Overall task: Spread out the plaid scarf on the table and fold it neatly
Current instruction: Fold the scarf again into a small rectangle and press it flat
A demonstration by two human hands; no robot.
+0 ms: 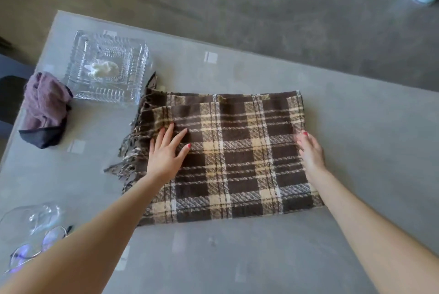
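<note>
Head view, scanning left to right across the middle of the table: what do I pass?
Purple cloth → glass dish → scarf fringe → left hand flat on the plaid scarf → right hand at the scarf's right edge → bare table.

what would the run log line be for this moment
stage: fold in progress | brown and cream plaid wool scarf: folded, flat on grey table | left hand: pressing fringed end | right hand: at folded edge

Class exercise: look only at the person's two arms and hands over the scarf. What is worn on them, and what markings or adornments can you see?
Both forearms are bare: no sleeves reach into view, and no watch, bracelet or ring shows. The left hand and right hand both have red-painted fingernails. No gloves are worn.
</note>
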